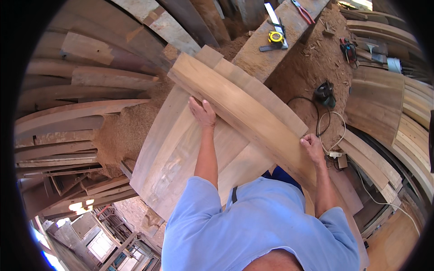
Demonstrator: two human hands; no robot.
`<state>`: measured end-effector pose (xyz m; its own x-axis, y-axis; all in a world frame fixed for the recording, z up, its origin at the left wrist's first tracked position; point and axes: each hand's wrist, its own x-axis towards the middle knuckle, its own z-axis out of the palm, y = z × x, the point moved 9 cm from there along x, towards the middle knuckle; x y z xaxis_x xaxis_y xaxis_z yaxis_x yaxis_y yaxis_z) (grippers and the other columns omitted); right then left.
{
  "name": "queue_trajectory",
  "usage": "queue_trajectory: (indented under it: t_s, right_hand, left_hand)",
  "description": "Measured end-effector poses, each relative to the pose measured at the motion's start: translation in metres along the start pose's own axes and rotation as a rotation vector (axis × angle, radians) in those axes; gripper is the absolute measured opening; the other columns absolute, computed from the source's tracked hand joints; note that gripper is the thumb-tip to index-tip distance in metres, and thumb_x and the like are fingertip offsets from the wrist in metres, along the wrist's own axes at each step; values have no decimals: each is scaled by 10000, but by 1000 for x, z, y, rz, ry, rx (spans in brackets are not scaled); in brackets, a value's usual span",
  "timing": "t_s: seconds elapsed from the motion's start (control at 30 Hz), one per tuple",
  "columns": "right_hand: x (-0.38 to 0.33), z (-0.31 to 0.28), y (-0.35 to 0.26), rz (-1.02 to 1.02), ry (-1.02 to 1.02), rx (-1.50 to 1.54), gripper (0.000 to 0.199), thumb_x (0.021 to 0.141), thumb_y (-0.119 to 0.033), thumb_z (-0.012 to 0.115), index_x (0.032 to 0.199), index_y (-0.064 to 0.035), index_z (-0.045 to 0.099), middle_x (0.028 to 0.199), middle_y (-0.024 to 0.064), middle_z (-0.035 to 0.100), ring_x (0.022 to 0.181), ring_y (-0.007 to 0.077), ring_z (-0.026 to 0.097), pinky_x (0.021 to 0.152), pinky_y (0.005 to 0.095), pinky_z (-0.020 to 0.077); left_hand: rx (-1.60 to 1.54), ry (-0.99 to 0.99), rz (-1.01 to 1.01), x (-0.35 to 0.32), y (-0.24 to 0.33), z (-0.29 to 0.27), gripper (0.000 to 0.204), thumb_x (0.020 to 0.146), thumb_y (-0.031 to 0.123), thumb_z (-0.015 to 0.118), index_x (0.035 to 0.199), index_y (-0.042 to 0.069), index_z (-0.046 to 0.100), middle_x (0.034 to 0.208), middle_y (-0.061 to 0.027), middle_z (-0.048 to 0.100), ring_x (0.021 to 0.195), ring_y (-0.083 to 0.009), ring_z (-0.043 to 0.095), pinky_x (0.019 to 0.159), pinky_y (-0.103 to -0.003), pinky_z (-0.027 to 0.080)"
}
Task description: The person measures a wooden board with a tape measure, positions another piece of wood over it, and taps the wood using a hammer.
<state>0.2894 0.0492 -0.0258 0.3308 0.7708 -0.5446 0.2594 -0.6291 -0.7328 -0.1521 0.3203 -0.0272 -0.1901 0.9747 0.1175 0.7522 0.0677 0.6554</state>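
Observation:
A long, thick wooden plank [244, 108] runs slantwise from the upper left down to the right in front of me. It lies across a wide panel of light boards [181, 135]. My left hand [202, 113] is open, its fingers stretched out beside the plank's near edge and over the panel. At the far edge of the plank, toward its right end, my right hand [313, 147] has its fingers curled closed on the wood; the fingertips are partly hidden. The plank's nearest end passes down beside my body and is partly covered by it.
A heavy beam [260, 56] beyond holds a yellow tape measure [275, 37], a square [284, 43] and red-handled pliers [304, 12]. A dark power tool [324, 94] with a cable rests on the sawdust. Stacked boards [86, 86] line the left side, others the right.

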Motion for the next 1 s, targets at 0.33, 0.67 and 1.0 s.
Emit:
queue_trajectory:
  t_s: [0.33,0.67,1.0]
  right_hand:
    - [-16,-1,25,123,-143,-131,252,885,-248,676,781,-26,617,702,-7,556,673,103,502,595,318,422]
    - [11,-2,13,-3,-126,-114,244,924,-268,657,892,-26,663,750,-16,592,727,110,531,656,314,456]
    - [-25,-15,59,291,-302,-18,257,918,-266,675,940,-16,733,712,-13,610,708,103,549,632,334,433]
  left_hand:
    - [440,-86,-59,-43,27,9,965,894,548,584,1510,-115,250,1578,-361,220,1501,-489,142,1211,-606,98]
    - [512,-93,-157,-9,7,23,1071,847,627,601,1535,-94,207,1607,-316,212,1502,-486,144,1194,-626,108]
    - [461,-89,-147,-12,11,24,1049,844,605,608,1523,-98,226,1613,-316,184,1497,-487,119,1193,-621,54]
